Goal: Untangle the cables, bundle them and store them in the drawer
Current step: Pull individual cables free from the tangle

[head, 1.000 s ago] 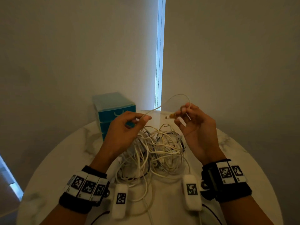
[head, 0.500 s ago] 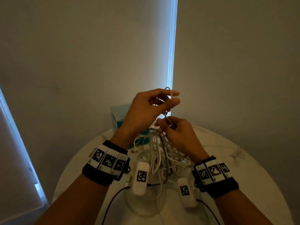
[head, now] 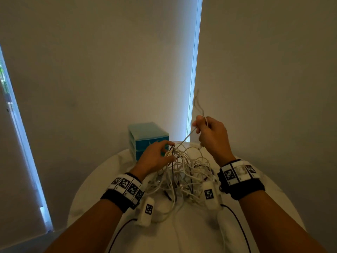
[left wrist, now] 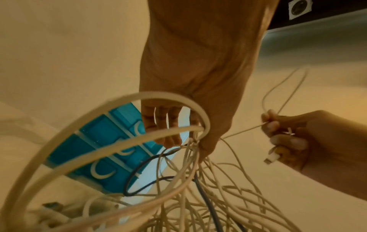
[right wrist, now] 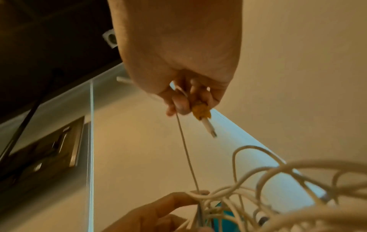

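Head view showed you over a round table (head: 102,181) with the tangle of cables (head: 187,170) heaped at its middle and the blue drawer unit (head: 147,136) standing at its far edge, its drawers shut as far as I could tell. Your left hand (head: 155,157) was curled over the top of the heap, fingers and thumb pinching a cluster of strands where they crossed. Your right hand (head: 213,137) was raised above and to the right, fingers closed round one thin white cable (head: 184,140) that ran taut from your grip down to the pinched knot; its loose loop stood up above your knuckles. From the right wrist camera, that hand (right wrist: 186,87) also had the cable's plug (right wrist: 207,125), wrapped in a yellow band, poking out below the fingers. I judged you were at the first stage, drawing a single cable free, with nothing bundled or stored. To do it well, you needed to pull slowly along the line of the strand, not sideways, and let the left hand hold the rest down loosely enough for the cable to slide through. Where it snagged, easing off and feeding the plug end back through the loop would have served better than tugging, which could tighten the knot.
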`<state>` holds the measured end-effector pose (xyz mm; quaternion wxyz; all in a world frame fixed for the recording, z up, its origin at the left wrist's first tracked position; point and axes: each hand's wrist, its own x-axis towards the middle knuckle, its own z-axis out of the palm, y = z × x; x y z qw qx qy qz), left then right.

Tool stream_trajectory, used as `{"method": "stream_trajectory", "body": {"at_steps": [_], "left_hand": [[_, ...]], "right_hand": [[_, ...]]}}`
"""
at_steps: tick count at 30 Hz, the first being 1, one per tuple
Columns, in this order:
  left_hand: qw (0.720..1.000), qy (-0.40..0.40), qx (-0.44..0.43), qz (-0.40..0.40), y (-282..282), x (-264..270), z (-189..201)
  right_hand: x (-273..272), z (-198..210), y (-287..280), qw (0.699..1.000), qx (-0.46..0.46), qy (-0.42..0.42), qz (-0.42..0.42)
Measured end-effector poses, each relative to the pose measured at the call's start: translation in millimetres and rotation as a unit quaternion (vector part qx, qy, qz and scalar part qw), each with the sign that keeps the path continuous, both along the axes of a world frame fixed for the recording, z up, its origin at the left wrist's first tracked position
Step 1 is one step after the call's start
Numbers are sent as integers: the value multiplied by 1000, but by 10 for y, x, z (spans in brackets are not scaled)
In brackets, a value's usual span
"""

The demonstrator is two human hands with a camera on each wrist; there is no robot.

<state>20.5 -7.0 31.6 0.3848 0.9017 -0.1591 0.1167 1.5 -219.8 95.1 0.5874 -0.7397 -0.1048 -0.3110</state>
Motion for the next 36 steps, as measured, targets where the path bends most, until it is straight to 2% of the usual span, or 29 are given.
{"method": "stream_trajectory", "body": {"at_steps": [3, 6, 10, 12, 15, 17, 19, 22, 26, 30, 34, 36], "left_hand": [[999, 21, 50, -2, 29, 41, -38], [993, 38, 106, 24, 46, 73, -53], [998, -44, 7, -51, -20, -17, 84], [996, -74, -34, -31, -84, -54, 149], [992, -124, -21, -1, -152, -42, 144], [989, -131, -69, 7, -156, -21, 145], [981, -135, -141, 21, -139, -22, 161], [971, -124, -200, 41, -147, -35, 206], [968, -77, -236, -37, -211, -111, 277], [974, -63, -206, -70, -128, -77, 226], [999, -7, -28, -41, 39, -17, 49], [999, -25, 29, -25, 90, -4, -35]], "right_hand": [[-32, 86, -24, 995, 97, -34, -10], [-31, 131, -55, 994, 96, -13, 47], [-63, 140, -99, 991, 110, -5, 70], [-107, 105, -71, 990, 108, 2, 87], [-170, -5, 10, 988, 115, 4, 106], [-174, -166, 49, 990, 96, 28, 103], [-140, -414, 94, 992, 33, 78, 94], [-77, -772, 180, 982, -48, 155, 99], [-15, -870, 292, 986, -106, 113, 63], [-10, -872, 272, 987, -109, 98, 61], [-49, -862, 185, 989, -22, 126, 79], [-51, -833, 147, 983, 0, 159, 94]]}}
